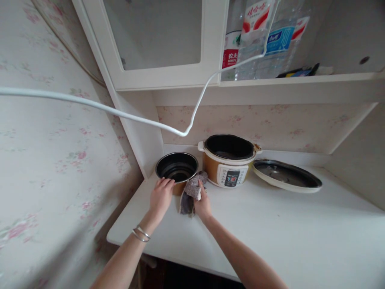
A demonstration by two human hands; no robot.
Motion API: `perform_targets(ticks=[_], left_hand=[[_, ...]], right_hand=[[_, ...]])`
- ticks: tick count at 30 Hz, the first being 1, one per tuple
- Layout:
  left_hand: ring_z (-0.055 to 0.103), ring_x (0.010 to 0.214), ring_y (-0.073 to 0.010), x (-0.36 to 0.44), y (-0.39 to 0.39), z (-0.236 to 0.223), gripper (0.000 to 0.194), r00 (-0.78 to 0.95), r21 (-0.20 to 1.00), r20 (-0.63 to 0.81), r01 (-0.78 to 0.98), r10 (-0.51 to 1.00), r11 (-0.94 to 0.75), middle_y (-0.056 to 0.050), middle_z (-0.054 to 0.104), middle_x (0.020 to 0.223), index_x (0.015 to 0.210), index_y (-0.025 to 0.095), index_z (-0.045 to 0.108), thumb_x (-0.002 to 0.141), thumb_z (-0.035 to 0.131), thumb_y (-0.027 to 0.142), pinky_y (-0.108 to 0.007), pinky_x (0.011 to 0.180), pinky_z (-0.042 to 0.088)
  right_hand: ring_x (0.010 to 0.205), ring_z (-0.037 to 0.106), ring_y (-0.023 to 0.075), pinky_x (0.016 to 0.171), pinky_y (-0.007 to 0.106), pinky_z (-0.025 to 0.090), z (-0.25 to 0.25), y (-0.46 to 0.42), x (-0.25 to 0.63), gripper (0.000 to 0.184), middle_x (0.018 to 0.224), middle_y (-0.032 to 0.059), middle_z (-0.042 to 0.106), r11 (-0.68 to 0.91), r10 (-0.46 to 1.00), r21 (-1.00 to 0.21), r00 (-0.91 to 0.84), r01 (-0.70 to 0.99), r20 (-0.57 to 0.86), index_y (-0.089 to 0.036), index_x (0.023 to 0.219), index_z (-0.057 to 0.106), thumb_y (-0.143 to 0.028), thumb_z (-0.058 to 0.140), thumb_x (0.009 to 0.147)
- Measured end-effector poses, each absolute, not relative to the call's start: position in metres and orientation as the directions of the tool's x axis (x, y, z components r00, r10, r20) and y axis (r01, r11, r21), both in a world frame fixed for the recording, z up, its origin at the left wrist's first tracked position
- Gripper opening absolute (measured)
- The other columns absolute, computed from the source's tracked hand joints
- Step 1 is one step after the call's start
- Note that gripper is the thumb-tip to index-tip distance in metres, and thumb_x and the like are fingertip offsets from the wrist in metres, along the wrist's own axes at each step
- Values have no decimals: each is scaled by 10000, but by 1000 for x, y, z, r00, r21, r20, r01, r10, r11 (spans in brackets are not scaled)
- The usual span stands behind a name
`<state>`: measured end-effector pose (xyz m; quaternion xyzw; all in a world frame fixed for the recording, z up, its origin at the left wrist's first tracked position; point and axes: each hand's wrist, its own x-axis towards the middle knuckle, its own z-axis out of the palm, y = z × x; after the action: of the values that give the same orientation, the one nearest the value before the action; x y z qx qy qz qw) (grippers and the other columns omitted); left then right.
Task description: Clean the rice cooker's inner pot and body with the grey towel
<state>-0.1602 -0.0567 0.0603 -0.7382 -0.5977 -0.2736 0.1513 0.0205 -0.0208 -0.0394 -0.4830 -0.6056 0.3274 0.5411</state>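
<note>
Grey cloth: bunched in the right hand, it hung against the outer side of the pot; the step looked like wiping, and it seemed best served by a flat fold pressed evenly to the curve, with the loose tail gathered up.
Pot rim: steadying there called for a firm yet light hold, so that rubbing would neither tip the pot nor slide it.
Left hand: its fingers were curled narrowly over the near-left edge, gripping it; the thumb could not be made out.
Right hand: it was closed tightly on the fabric, near the pot's right side.
Pot's place: on the desk, open and apparently upright, it lay just beyond the left hand and touched those fingertips; from the right hand it lay ahead and leftward, with the cloth between.
Cooker: it stood open just right of the cloth, so strokes needed care on that side.
Lid: it lay right of the cooker, dark inner side up, well apart from both hands.
</note>
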Motion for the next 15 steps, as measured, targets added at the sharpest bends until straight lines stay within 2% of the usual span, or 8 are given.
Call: perform_targets(ticks=[2,5,8,11,15], left_hand=[[608,1083,-261,-139,-65,61,353,134,122,580,961,803,-249,-92,696,1067,1207,194,631,937,406,168,-443,1020,455],[574,1181,-215,-130,-72,67,462,217,180,538,915,815,-362,-96,595,1294,1381,220,475,944,353,136,-367,1006,484],[480,1300,-220,-157,-64,76,431,260,218,532,877,806,-427,-76,467,1446,1380,244,472,962,367,231,-389,1050,452],[479,1302,-228,-200,-45,80,391,285,230,502,866,817,-443,-64,549,1380,1286,222,571,959,397,347,-438,1104,380],[678,987,-185,-227,-27,69,348,246,317,422,862,873,-396,-14,750,998,1105,261,677,956,386,379,-397,1046,427]], right_hand=[[1366,382,194,1130,433,306,-39,-20,20,752,1463,50,444,297,944,-933,86,202,319,-208,1465,338,-81,442,731],[1309,462,187,1105,425,342,-28,-11,29,698,1399,57,522,232,957,-961,143,153,254,-195,1446,369,-96,423,757],[1259,517,194,1081,424,373,-12,-1,43,645,1339,40,580,187,968,-968,134,170,211,-227,1408,440,-100,424,776],[1230,545,208,1062,431,394,-5,2,51,627,1301,34,611,188,971,-962,110,199,213,-242,1389,472,-103,444,779],[1181,586,227,1011,438,449,-12,-10,42,606,1226,51,659,177,970,-965,129,195,204,-235,1377,492,-117,455,784]])
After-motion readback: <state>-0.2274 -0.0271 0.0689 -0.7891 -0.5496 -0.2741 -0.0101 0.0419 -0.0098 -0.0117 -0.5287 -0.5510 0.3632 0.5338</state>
